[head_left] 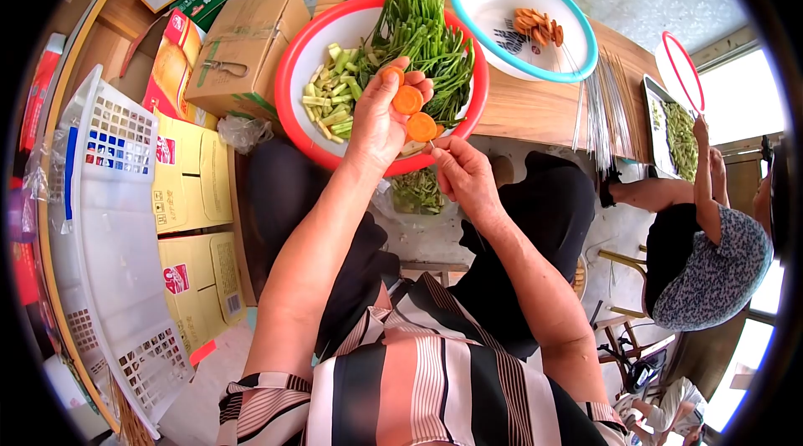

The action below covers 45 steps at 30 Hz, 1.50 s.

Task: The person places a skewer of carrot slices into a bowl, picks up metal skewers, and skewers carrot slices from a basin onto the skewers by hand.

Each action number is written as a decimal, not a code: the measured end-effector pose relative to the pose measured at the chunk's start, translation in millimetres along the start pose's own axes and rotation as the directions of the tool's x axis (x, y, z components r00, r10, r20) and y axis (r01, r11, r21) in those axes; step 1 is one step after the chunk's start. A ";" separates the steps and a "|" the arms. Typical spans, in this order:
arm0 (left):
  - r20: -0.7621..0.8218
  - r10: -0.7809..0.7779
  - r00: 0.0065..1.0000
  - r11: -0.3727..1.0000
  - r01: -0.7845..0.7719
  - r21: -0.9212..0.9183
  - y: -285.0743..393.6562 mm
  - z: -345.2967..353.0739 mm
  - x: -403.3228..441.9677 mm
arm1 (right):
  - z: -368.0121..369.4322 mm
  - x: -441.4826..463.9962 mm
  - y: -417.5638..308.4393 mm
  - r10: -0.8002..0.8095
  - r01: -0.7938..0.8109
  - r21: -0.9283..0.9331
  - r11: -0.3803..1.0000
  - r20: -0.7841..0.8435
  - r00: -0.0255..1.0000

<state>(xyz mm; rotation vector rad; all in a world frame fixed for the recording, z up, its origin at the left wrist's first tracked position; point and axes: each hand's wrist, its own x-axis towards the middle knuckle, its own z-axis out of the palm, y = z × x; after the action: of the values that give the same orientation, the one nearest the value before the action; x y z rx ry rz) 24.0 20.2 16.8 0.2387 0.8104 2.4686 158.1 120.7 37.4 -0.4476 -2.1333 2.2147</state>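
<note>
My left hand (383,115) is closed around round orange carrot slices (408,99), held over a red-rimmed white basin (293,121). My right hand (468,176) pinches a thin skewer (432,146), its visible end at the lowest carrot slice (421,127). Whether the point has pierced that slice is too small to tell. Inside the basin lie cut pale-green stem pieces (336,94) on the left and a heap of long green stalks (422,28) on the right. Both hands partly cover the basin's near side.
A blue-rimmed basin (577,74) with skewered brown-orange pieces (537,28) stands on the wooden table (510,107). Loose metal skewers (600,115) overhang its edge. Cardboard boxes (251,40) and a white plastic basket (117,220) are at left. Another person (711,270) sits at right by a tray of greens (677,140).
</note>
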 end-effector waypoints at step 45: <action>-0.249 0.100 0.963 0.976 -0.144 -0.166 37.2 -10.1 9.2 | 5.2 -3.0 5.4 -0.145 0.110 -0.391 0.914 -0.062 0.987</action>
<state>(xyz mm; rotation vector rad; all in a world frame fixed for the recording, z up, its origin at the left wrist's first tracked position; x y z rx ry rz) -2.9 -5.4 30.8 -0.0811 0.6751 2.7052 160.8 114.7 32.8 -0.3961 -2.4734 1.6691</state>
